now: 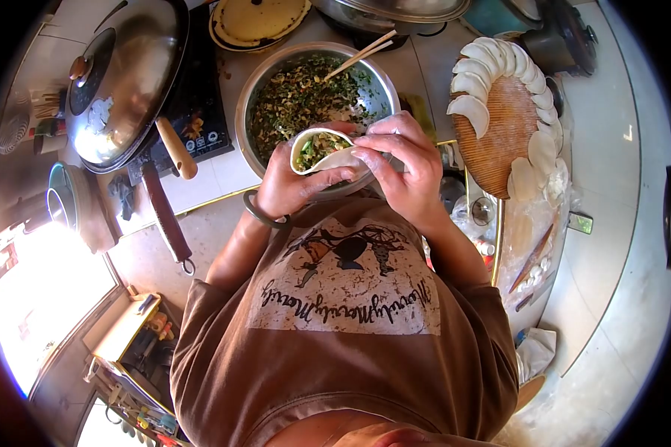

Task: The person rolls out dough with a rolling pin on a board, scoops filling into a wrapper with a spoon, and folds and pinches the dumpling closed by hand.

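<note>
My left hand [287,182], with a dark bangle on its wrist, cradles a dumpling [334,155] whose round wrapper is folded up around green and brown filling. The fingers and thumb of my right hand [406,160] pinch the wrapper's right edge, while its left side gapes open and shows the filling. Both hands are over the near rim of a large metal bowl [244,112] of chopped greens filling [298,93]. A pair of chopsticks [361,56] rests in the bowl, leaning over its far right rim.
To the right, a round woven tray [492,149] carries folded dumplings [473,82] along its edge. Flat wrappers [540,160], a rolling pin [535,257] and small dough pieces [533,276] lie nearer. On the left, a lidded pan [127,82] has a handle [164,216] jutting toward me.
</note>
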Demonstrator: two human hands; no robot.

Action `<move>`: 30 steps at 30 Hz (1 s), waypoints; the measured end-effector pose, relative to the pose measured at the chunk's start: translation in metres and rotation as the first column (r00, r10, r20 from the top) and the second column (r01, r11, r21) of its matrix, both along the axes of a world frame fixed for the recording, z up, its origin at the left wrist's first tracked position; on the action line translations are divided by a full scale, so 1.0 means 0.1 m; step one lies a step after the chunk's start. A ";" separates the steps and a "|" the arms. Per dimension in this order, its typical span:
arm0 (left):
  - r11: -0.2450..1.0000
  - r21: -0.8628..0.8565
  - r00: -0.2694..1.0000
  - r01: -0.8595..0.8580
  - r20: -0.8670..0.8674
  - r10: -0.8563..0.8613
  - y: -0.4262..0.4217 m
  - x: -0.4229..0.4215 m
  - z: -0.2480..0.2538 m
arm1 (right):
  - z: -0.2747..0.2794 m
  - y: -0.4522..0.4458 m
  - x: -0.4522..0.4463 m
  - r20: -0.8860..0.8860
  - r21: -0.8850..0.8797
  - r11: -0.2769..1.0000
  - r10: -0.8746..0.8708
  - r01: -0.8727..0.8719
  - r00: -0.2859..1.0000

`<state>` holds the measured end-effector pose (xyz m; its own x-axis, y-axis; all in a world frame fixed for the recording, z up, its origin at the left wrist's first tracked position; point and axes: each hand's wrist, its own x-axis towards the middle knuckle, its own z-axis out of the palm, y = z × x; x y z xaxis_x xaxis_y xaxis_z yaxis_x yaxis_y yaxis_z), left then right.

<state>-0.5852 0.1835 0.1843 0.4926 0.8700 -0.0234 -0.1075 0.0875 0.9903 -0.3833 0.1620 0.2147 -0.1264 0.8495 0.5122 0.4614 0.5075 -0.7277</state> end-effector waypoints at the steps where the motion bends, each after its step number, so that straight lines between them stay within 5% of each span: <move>1: 1.000 0.021 1.000 0.002 -0.009 -0.001 0.00 0.00 0.00 | 0.01 -0.01 0.00 0.005 0.011 1.000 -0.006 0.006 1.000; 8: 0.997 0.073 0.999 -0.010 -0.034 0.012 -0.01 -0.01 0.04 | 0.11 -0.04 -0.07 0.006 0.063 0.995 -0.072 0.071 0.997; 14: 0.995 0.096 0.996 0.029 -0.087 -0.020 0.00 -0.01 0.08 | 0.11 -0.02 0.00 0.253 0.106 0.992 0.045 -0.074 0.966; 20: 0.982 0.184 0.994 0.029 -0.111 -0.008 -0.02 -0.01 0.09 | 0.14 -0.06 0.00 -0.058 -0.092 0.995 0.035 -0.041 0.998; 30: 0.986 0.156 0.994 0.052 -0.103 -0.036 -0.03 0.02 0.08 | 0.00 -0.05 0.04 0.072 0.132 0.989 0.060 -0.069 0.996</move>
<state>-0.5833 0.1808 0.1918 0.5327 0.8440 0.0624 -0.0076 -0.0689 0.9976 -0.3798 0.1568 0.2145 -0.2175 0.7622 0.6097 0.4704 0.6292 -0.6187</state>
